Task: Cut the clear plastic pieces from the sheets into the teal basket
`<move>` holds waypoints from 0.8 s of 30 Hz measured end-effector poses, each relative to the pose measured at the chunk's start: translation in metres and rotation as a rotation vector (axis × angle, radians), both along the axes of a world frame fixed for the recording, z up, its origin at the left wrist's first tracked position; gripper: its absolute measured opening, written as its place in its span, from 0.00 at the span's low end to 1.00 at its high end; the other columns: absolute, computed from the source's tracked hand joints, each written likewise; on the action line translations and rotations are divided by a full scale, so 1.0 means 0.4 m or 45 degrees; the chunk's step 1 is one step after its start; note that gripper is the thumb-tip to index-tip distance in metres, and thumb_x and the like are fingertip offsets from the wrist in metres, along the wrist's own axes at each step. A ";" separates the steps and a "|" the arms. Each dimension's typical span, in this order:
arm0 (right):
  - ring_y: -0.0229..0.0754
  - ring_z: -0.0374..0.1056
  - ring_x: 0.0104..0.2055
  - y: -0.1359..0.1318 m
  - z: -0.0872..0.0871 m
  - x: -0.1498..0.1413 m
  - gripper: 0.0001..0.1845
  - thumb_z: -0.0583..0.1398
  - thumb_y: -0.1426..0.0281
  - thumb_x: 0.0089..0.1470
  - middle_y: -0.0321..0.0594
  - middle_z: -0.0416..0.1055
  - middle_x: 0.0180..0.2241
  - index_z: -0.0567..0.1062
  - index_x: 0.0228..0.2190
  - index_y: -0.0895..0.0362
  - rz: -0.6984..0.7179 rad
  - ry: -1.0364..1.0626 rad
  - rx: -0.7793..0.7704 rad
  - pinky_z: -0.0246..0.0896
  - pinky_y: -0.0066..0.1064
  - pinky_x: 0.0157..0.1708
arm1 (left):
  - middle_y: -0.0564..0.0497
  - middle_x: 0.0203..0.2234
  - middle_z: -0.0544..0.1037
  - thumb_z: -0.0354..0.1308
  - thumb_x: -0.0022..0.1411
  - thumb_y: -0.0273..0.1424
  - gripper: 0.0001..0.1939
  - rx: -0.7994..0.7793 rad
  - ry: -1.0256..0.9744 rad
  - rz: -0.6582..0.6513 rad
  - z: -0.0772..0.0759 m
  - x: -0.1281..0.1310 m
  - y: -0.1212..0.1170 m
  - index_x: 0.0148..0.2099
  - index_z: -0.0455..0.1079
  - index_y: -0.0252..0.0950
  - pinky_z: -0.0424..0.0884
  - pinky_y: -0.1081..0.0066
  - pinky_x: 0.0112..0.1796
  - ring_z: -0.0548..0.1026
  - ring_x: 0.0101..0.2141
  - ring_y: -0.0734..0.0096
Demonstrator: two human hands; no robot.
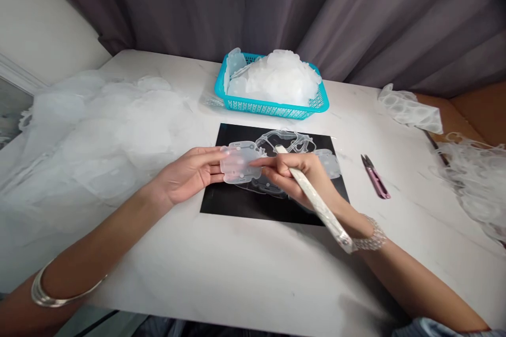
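My left hand (187,171) is closed on the left edge of a translucent, frosted plate (238,164) with small slots and holes, thumb on top and fingers beneath. My right hand (298,176) grips a long, flat, off-white tool (320,208). Its rear end points toward my wrist, and I cannot tell its exact kind. The right fingertips meet the plate's right edge. Below both hands lies a black mat (229,205), bearing a clear cut-out frame (290,141) and another translucent piece (328,163), partly hidden by my right hand.
A turquoise basket (272,109) heaped with translucent pieces stands at the back. A large pile of translucent sheets (106,131) covers the table's left side. Pink thread snips (375,176) lie right of the mat. Tangled clear scraps (480,184) and a patterned sheet (411,108) are farther right.
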State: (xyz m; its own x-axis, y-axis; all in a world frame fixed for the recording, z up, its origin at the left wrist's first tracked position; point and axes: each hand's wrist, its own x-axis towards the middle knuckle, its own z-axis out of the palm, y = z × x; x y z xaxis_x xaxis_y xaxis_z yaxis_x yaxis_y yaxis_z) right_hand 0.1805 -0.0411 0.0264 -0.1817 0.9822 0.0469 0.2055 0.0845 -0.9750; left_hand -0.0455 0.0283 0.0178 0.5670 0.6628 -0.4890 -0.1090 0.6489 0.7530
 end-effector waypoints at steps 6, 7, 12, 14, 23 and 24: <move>0.46 0.78 0.39 0.021 -0.007 0.015 0.21 0.64 0.68 0.55 0.46 0.75 0.48 0.56 0.21 0.55 -0.171 0.322 -0.112 0.72 0.37 0.38 | 0.41 0.48 0.79 0.62 0.60 0.25 0.14 0.110 0.060 -0.029 -0.001 -0.002 -0.009 0.49 0.77 0.31 0.74 0.61 0.51 0.77 0.50 0.57; 0.45 0.77 0.39 0.023 -0.006 0.015 0.22 0.64 0.68 0.54 0.46 0.76 0.46 0.56 0.20 0.55 -0.174 0.325 -0.151 0.72 0.36 0.38 | 0.41 0.48 0.80 0.62 0.60 0.25 0.13 0.111 0.061 -0.033 -0.001 0.000 -0.011 0.48 0.77 0.31 0.74 0.62 0.50 0.77 0.49 0.57; 0.36 0.72 0.29 0.028 -0.025 -0.002 0.25 0.68 0.67 0.49 0.40 0.76 0.36 0.56 0.19 0.56 -0.108 0.310 -0.280 0.70 0.29 0.30 | 0.42 0.49 0.79 0.63 0.61 0.27 0.14 0.107 0.049 -0.064 -0.006 0.005 -0.015 0.50 0.77 0.33 0.74 0.62 0.51 0.76 0.50 0.58; 0.33 0.67 0.25 0.025 -0.036 -0.014 0.27 0.69 0.67 0.48 0.37 0.74 0.32 0.55 0.18 0.55 -0.076 0.314 -0.297 0.68 0.27 0.27 | 0.42 0.48 0.79 0.64 0.60 0.27 0.14 0.097 0.047 -0.068 -0.009 0.008 -0.018 0.50 0.77 0.33 0.74 0.62 0.51 0.76 0.51 0.57; 0.44 0.74 0.35 0.116 0.050 0.123 0.25 0.67 0.63 0.47 0.39 0.73 0.29 0.56 0.19 0.54 -0.776 0.117 0.284 0.73 0.34 0.32 | 0.46 0.56 0.75 0.58 0.64 0.43 0.20 0.409 0.231 0.055 -0.024 0.014 -0.033 0.55 0.72 0.41 0.66 0.59 0.59 0.70 0.58 0.57; 0.44 0.74 0.37 0.149 0.068 0.154 0.24 0.66 0.63 0.49 0.38 0.71 0.28 0.55 0.19 0.54 -0.896 0.017 0.464 0.73 0.34 0.34 | 0.47 0.57 0.74 0.58 0.63 0.43 0.20 0.491 0.285 0.048 -0.029 0.015 -0.032 0.55 0.72 0.42 0.64 0.58 0.60 0.70 0.58 0.58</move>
State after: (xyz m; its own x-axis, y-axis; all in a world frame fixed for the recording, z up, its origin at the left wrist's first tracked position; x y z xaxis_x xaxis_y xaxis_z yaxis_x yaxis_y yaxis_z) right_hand 0.2420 0.0186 0.0537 0.4789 0.7885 0.3858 0.3180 0.2537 -0.9135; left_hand -0.0395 0.0155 0.0063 0.4473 0.8389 -0.3099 0.0660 0.3146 0.9469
